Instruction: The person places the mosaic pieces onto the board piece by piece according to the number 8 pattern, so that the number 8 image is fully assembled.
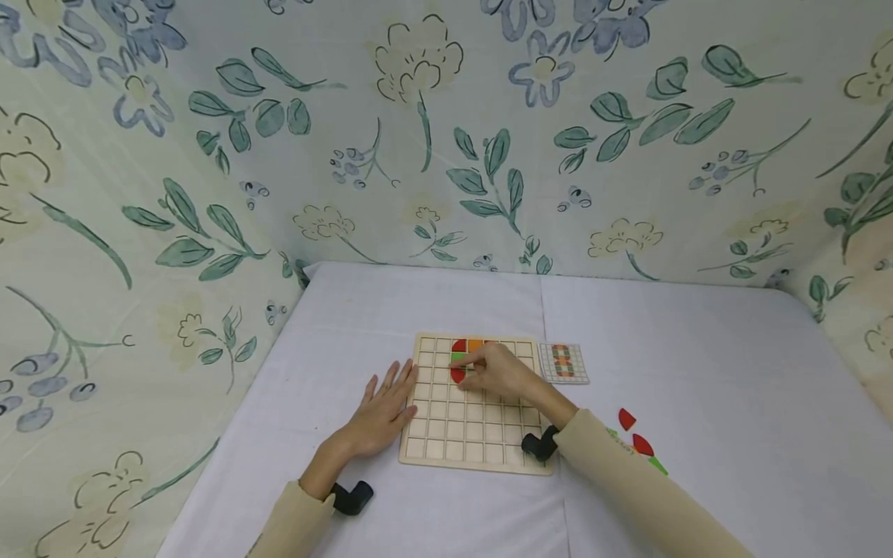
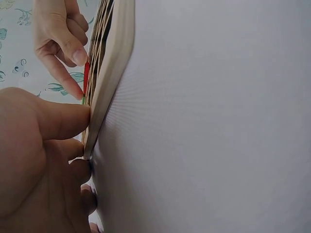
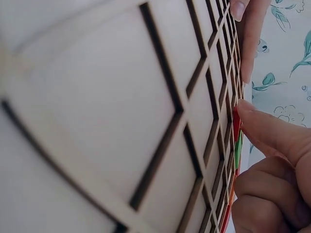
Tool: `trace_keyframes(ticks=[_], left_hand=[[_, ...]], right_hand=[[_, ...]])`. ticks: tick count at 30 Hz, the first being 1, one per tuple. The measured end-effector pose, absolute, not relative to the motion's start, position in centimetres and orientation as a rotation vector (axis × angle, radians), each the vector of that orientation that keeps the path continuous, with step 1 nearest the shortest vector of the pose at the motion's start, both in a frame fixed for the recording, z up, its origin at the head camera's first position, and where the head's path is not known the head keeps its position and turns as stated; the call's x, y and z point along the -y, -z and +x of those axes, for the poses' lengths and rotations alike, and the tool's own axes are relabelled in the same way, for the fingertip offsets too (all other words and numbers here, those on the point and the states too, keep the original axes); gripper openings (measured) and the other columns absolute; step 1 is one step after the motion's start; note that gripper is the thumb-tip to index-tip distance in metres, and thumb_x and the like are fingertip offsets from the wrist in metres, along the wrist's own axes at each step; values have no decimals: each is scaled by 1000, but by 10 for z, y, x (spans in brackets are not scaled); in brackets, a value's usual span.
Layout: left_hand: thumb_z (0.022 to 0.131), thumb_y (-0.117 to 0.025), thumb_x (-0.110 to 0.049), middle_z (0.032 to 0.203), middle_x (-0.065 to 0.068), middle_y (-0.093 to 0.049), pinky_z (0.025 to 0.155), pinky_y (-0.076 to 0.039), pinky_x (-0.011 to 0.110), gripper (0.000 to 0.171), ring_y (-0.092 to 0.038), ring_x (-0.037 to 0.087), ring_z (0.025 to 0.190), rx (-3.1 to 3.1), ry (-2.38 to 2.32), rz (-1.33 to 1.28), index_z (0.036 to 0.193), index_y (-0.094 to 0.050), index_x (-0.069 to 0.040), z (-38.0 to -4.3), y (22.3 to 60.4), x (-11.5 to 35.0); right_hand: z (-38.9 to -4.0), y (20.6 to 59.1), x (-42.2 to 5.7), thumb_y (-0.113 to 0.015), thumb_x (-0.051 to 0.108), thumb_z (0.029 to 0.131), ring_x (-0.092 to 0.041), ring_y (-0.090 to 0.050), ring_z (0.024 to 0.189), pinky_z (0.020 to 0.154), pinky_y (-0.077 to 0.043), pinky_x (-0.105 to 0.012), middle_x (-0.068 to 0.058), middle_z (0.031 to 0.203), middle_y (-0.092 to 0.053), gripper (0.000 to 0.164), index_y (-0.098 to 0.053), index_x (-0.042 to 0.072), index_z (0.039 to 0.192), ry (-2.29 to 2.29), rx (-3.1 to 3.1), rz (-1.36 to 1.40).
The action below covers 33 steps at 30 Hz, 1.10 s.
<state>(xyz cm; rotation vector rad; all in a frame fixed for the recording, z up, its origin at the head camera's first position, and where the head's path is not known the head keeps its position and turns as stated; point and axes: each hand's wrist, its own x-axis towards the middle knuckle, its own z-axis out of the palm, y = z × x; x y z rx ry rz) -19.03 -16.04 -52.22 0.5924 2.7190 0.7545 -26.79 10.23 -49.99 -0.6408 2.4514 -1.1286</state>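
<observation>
A wooden grid board (image 1: pixel 446 428) lies on the white cloth. My left hand (image 1: pixel 380 415) rests at its left edge, fingers spread, the thumb against the rim in the left wrist view. Over the upper cells, my right hand (image 1: pixel 501 372) pinches a red curved piece (image 1: pixel 457 376), thumb and index finger at its two ends, the piece low against the grid. Directly above it sits a green piece (image 1: pixel 458 358), with another red piece (image 1: pixel 459 346) in the top row and an orange piece (image 1: pixel 475 344) beside that. The right hand covers the cells behind it.
A small pattern card (image 1: pixel 574 373) lies off the board's right side. Near the right forearm are loose red pieces (image 1: pixel 626 419) and a green one (image 1: pixel 658 465), partly hidden by the sleeve. Dark wrist devices (image 1: pixel 352 497) sit under both wrists. Floral fabric hangs behind the table.
</observation>
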Motion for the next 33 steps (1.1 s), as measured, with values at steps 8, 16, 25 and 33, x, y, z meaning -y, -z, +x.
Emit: trace_keyframes(ticks=[8,16,25,33], left_hand=[[112,-41,-26,175,12,-3,128,3,66,66,4,37,163,-2722,-743,591,166,-10,-4,-190,522,160],[112,-42,-25,175,14,-4,127,3,66,66,3,38,163,-2714,-776,593,166,-11,-4,-190,521,160],[111,-42,-27,176,12,-5,127,6,65,66,3,38,163,-2707,-873,611,166,-11,-6,-190,529,161],[112,-41,-28,176,11,-2,127,7,64,67,5,36,163,-2703,-842,591,167,-9,-7,-191,530,162]], right_hand=[[-271,502,-107,-83,17,88,-10,-25,49,56,-32,-20,8,50,-31,35,-78,11,122,1190,-2391,-654],[-275,503,-110,-83,14,88,-9,-26,48,54,-32,-21,7,50,-33,31,-79,8,119,1242,-2339,-651],[-280,502,-111,-81,8,89,-10,-28,48,61,-40,-22,6,51,-34,30,-78,5,118,1234,-2302,-666],[-281,505,-112,-81,8,89,-11,-27,49,59,-38,-22,5,52,-34,30,-78,3,118,1278,-2274,-692]])
